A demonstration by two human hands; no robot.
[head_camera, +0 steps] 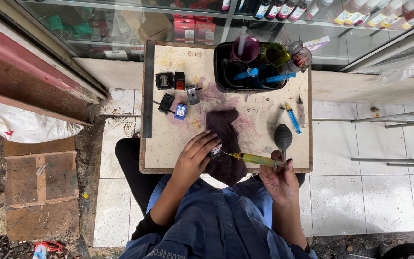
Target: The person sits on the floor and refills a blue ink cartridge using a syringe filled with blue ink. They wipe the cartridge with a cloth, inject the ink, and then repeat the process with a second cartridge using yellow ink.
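Left hand (195, 156) gripping ink cartridge (215, 152), right hand (279, 180) clasping yellow syringe (257, 159), needle touching cartridge

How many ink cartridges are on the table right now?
6. Five sit loose at the table's upper left: three in a row, two below. The sixth is under the left hand on the dark cloth. Others may be hidden.
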